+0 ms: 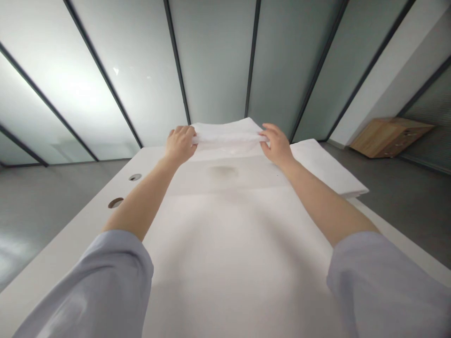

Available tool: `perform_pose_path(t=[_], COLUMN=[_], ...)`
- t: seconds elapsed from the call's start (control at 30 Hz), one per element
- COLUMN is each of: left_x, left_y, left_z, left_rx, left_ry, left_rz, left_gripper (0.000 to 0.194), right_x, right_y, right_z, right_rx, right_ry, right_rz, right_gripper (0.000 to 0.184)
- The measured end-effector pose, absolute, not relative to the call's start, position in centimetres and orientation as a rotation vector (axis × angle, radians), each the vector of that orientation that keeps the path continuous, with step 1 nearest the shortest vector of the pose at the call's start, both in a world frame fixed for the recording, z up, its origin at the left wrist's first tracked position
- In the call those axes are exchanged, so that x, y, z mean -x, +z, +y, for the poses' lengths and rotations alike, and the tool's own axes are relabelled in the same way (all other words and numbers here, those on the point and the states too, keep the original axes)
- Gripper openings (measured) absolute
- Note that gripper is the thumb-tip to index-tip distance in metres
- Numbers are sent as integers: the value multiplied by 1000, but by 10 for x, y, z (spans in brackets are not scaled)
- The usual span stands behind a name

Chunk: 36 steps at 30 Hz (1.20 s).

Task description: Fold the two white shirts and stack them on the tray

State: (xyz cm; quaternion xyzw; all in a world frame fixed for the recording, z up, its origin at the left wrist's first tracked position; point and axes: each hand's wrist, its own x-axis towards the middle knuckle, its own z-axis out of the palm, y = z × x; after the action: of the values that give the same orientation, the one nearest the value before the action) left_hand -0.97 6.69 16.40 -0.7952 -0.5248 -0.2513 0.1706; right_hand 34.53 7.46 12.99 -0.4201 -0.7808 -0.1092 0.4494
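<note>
Both my arms reach forward over a white table [79, 230]. Between my hands a white cloth [229, 134] is stretched at the table's far end, its upper edge rising slightly towards the right. My left hand [180, 143] is closed on the cloth's left end, with the fingers curled over it. At the right end my right hand [276, 143] pinches the cloth between thumb and fingers. A smooth white sheet [229, 244] covers the middle of the table towards me, with a greyish patch [223, 172] just below the held cloth.
A folded stack of white cloth [326, 166] lies at the table's far right. Two round holes, the farther [135, 177] and the nearer [115, 203], sit near the left edge. Frosted glass panels [214, 61] stand behind. A wooden cabinet [387, 136] is on the floor at right.
</note>
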Motion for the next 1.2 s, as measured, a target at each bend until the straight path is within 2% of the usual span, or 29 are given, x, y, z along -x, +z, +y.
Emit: perform_pose_path(t=[0.1, 0.2, 0.27, 0.33, 0.4, 0.47, 0.6, 0.77, 0.9, 1.03, 1.2], left_x=[7, 8, 9, 9, 9, 9, 13, 20, 22, 27, 35], left_y=[109, 50, 22, 9, 5, 5, -6, -16, -10, -10, -18], left_z=[36, 10, -2, -9, -11, -9, -4, -7, -12, -12, -7], left_rx=[2469, 2720, 2805, 2795, 2767, 2767, 2743, 2688, 2674, 2591, 2768], left_ry=[-651, -463, -384, -338, -321, -345, -603, -763, -902, -1120, -894], left_rz=[-1497, -1571, -1733, -1840, -1874, -1876, -1873, -1931, -2046, -2300, -1888], left_gripper=[42, 46, 48, 47, 46, 48, 57, 59, 46, 53, 49], right_x=[-343, -343, -345, -347, -349, -349, -347, -349, -354, -355, -355], right_y=[75, 21, -3, -15, -17, -15, -18, -37, -46, -46, -40], right_z=[43, 12, -2, -9, -8, -3, 9, 17, 17, 11, 6], right_rx=[1139, 1249, 1302, 1351, 1379, 1358, 1289, 1222, 1130, 1187, 1070], right_ry=[-132, 170, 331, 378, 375, 361, 325, 266, 305, 460, 467], right_rz=[-1991, -2188, -2271, -2295, -2305, -2328, -2309, -2212, -2120, -2029, -2184], right_gripper=[32, 41, 48, 45, 43, 49, 55, 44, 31, 39, 49])
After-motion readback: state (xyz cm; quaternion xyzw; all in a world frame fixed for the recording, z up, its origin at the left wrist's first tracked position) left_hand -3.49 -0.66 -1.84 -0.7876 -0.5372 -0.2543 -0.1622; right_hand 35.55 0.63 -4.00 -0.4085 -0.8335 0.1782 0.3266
